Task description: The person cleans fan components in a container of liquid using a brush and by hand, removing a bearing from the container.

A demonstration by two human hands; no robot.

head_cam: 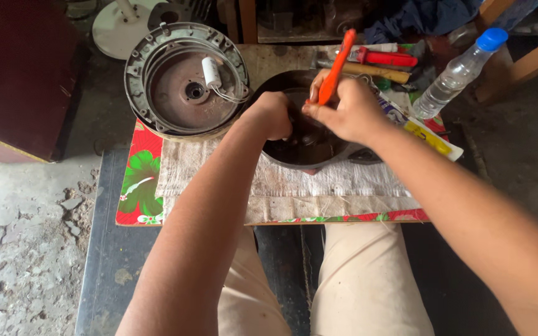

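A dark round motor housing (306, 146) lies on a pale woven cloth (219, 174) over a small table. My left hand (273, 114) is curled into a fist on the housing's left rim. My right hand (344, 109) grips an orange-handled tool (336, 68) like a pen, with the handle pointing up and away and its tip hidden down inside the housing. The housing's inside is mostly covered by both hands.
A grey round motor cover (185, 81) with a white capacitor (211, 71) lies at the back left. Red-handled and wooden-handled tools (384, 59) and a clear bottle with a blue cap (459, 71) sit at the back right. A red floral mat (141, 180) shows under the cloth.
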